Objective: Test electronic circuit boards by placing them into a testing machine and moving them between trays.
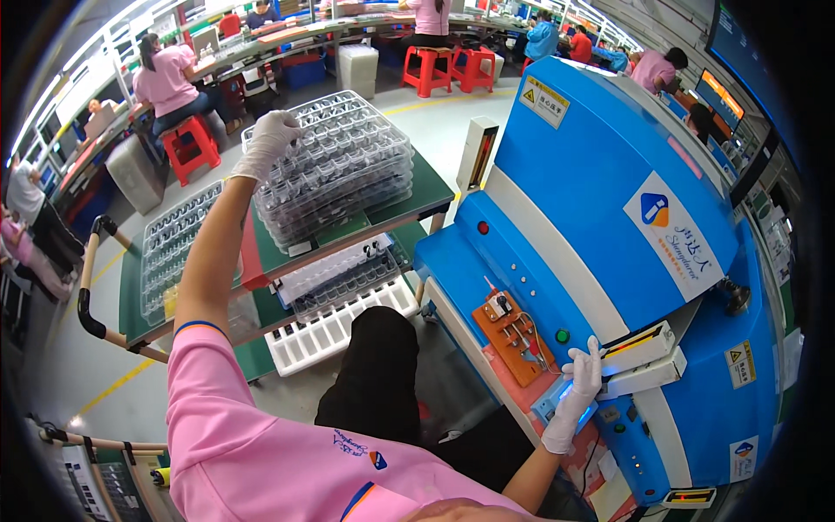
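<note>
My left hand [274, 143], in a white glove, reaches out over a stack of clear plastic trays [335, 204]. Its fingers are bent and pressed together at the top tray, by rows of small dark parts; what they pinch is too small to make out. My right hand [576, 396], also gloved, lies over a small blue-lit device [550, 402] at the bench edge, with its fingers stretched out and partly apart. Just beyond that hand is an orange-brown fixture [515, 339] with metal clamps and a thin cable. A green button [563, 336] sits nearby on the blue machine [600, 191].
The trays stand on a green-topped cart [426, 187] with a pipe rail [87, 278]. Another clear tray [178, 252] lies at its left. On the lower shelf is a white compartment tray [348, 326]. Light-barrier bars [639, 348] flank the machine. Seated people and red stools [190, 148] are farther off.
</note>
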A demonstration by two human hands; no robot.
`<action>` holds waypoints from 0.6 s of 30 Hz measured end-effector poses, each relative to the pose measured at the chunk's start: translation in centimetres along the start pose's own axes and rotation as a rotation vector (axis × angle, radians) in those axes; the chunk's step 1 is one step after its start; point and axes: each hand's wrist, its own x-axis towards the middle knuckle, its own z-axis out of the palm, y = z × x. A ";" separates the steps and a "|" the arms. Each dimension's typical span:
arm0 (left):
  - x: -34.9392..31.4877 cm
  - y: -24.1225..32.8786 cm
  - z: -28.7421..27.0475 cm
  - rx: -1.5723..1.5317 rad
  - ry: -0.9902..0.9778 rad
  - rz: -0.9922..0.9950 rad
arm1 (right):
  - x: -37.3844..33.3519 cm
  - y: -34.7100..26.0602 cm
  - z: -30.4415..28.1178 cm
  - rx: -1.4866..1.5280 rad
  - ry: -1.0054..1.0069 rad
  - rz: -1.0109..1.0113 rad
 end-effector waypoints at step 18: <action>-14.3 -26.2 -17.9 0.554 0.083 -0.554 | -0.3 0.8 0.7 -0.079 -0.077 0.048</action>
